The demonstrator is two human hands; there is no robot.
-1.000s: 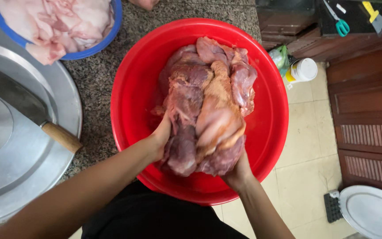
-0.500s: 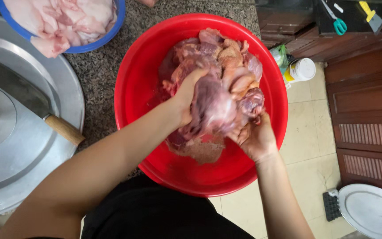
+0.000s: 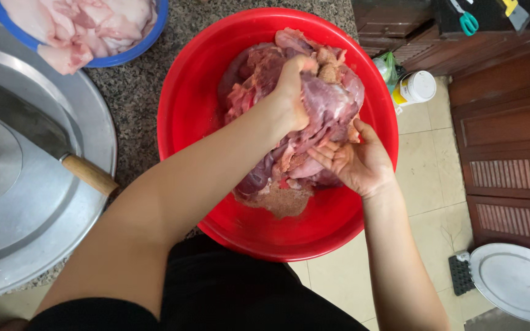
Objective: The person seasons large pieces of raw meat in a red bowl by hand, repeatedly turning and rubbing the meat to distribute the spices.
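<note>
A big red plastic basin [image 3: 191, 92] sits at the counter edge, filled with a heap of raw dark red meat [image 3: 332, 101] dusted with brown seasoning. My left hand [image 3: 292, 92] is on top of the heap, fingers closed on a slab of it. Under the right side of the meat, my right hand [image 3: 354, 162] cups upward, palm up, and supports the heap. Brown powder lies on the basin floor below the meat.
A round metal tray [image 3: 26, 233] at the left carries a cleaver with a wooden handle [image 3: 44, 138]. A blue bowl of pale raw meat [image 3: 84, 27] stands at the top left. A white-capped bottle [image 3: 415, 89], wooden cabinets and a metal lid [image 3: 516, 279] are at the right.
Both hands lifted the meat from the near edge of the basin and turned it over toward the far side. My left hand moved onto the top, my right under the side.
</note>
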